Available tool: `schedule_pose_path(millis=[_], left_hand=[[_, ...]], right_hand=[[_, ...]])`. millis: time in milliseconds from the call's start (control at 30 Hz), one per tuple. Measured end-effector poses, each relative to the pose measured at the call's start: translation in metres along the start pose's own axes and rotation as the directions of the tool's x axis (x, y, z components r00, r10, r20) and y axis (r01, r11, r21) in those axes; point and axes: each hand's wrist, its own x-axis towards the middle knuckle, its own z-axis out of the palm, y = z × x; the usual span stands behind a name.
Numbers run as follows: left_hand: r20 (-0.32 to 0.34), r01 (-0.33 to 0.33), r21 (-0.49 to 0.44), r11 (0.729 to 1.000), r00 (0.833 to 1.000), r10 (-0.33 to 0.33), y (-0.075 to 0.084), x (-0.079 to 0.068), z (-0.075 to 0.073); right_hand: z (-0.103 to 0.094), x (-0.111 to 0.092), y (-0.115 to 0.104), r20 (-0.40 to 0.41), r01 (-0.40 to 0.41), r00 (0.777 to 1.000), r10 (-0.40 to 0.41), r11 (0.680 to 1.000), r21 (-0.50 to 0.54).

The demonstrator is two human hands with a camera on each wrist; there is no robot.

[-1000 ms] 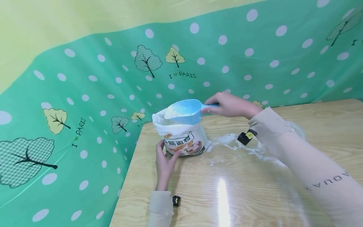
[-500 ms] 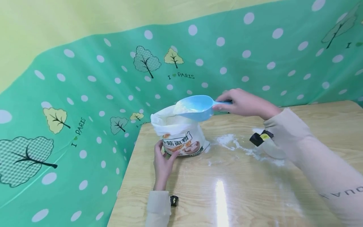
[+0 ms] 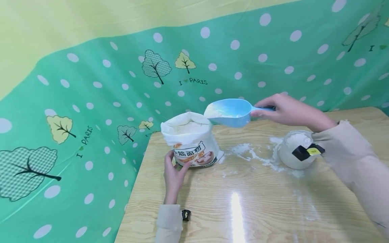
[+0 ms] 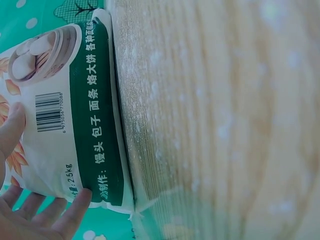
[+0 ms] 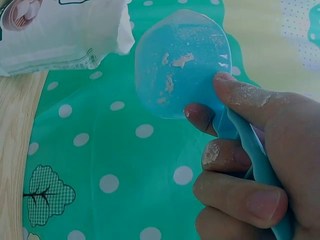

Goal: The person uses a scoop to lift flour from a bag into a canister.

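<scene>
An open white flour bag [image 3: 189, 136] with rolled-down rim stands at the left of the wooden table; flour shows inside. My left hand [image 3: 174, 177] holds its lower left corner, thumb on the printed front. In the left wrist view, fingertips lie along the bag's green band [image 4: 97, 125]. My right hand [image 3: 290, 109] grips a blue scoop [image 3: 234, 113] by its handle, raised above the table with its lip beside the bag's rim. White flour lies in the scoop's bowl. In the right wrist view, the fingers curl round the handle, and flour clings to the thumb [image 5: 247, 95] and scoop.
A clear jar [image 3: 291, 153] with flour in it stands under my right wrist, partly covered by the wrist camera and sleeve. Spilled flour [image 3: 246, 152] streaks the table [image 3: 212, 202] between bag and jar. A green dotted cloth [image 3: 121, 84] hangs behind and at the left.
My right hand has moved the scoop rightward and slightly up, from over the bag's opening to beside its rim. The jar has come into view. My left hand stays on the bag.
</scene>
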Motion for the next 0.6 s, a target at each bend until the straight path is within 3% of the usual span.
schedule_pose_path(millis=[100,600], left_hand=[[0.001,0.003,-0.008,1.0,1.0,-0.003,0.001,0.0,-0.001],[-0.005,0.01,0.014,1.0,1.0,-0.01,-0.001,0.002,0.001]], right_hand=[[-0.002,-0.006,0.006,-0.013,0.001,1.0,-0.001,1.0,-0.014],[-0.016,-0.045,0.034,-0.044,-0.153,0.987,0.151,0.987,-0.048]])
